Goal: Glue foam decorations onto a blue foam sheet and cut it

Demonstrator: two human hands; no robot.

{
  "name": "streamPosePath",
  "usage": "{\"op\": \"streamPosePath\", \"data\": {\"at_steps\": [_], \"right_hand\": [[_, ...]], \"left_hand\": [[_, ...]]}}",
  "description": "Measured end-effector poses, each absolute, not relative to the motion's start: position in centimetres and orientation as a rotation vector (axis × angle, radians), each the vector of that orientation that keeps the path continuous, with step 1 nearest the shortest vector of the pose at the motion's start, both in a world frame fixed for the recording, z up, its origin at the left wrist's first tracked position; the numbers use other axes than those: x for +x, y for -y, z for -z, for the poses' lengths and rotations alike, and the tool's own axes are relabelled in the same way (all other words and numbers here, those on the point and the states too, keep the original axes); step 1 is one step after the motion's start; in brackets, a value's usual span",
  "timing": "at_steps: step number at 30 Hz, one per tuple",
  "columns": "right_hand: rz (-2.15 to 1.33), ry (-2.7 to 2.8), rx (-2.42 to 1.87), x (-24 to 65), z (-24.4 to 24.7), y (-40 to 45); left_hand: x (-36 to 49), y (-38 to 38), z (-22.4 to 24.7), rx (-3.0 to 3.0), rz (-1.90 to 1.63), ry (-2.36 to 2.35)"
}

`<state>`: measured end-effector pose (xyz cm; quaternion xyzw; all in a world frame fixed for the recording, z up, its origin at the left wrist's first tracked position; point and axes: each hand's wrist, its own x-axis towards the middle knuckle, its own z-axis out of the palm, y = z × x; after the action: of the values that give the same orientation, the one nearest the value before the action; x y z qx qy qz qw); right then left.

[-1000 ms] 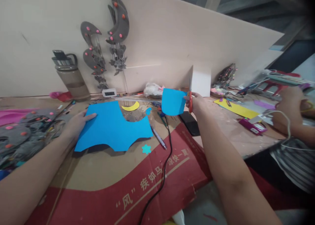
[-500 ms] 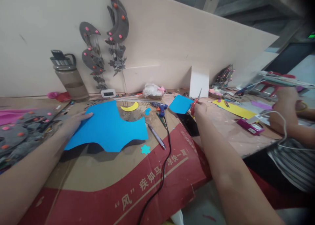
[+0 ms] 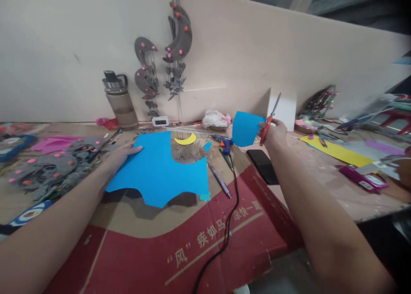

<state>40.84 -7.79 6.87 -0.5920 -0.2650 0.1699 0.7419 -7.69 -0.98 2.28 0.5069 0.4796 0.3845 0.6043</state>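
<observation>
A large sheet of blue paper (image 3: 160,169) with curved bites cut from its edges is pinched in my left hand (image 3: 123,154), the thumb lying on top. It tilts over the cardboard, and its lower edge casts a shadow. My right hand (image 3: 276,135) grips red-handled scissors (image 3: 267,131), blades pointing up. The same hand's fingertips hold a smaller blue paper piece (image 3: 245,129) by its right edge, raised above the table. Between the hands lie a yellow crescent (image 3: 188,140), a small blue cut-out (image 3: 207,146) and a teal flower shape (image 3: 205,196), partly under the sheet's corner.
A blue glue gun (image 3: 227,146) trails its black cord across the cardboard (image 3: 144,264). Beside it lie a pen (image 3: 220,180) and a phone (image 3: 262,166). A water bottle (image 3: 120,103) stands against the wall. Grey felt pieces (image 3: 51,169) are heaped at left.
My right hand has raised the scissors and the smaller blue piece, uncovering more of the phone. The large sheet has shifted slightly and now overlaps the teal flower. The view has turned left.
</observation>
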Motion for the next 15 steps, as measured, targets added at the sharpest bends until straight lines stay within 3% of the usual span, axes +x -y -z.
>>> {"op": "streamPosePath", "data": {"at_steps": [8,15], "right_hand": [[-0.538,0.569,-1.214,33.2,-9.3,5.9],[-0.735,0.638,-1.278,27.4,-4.2,1.5]], "left_hand": [[-7.8,1.3,-2.2,1.152,-0.921,-1.080],[-8.2,1.4,-1.7,1.117,-0.985,-1.033]]}}
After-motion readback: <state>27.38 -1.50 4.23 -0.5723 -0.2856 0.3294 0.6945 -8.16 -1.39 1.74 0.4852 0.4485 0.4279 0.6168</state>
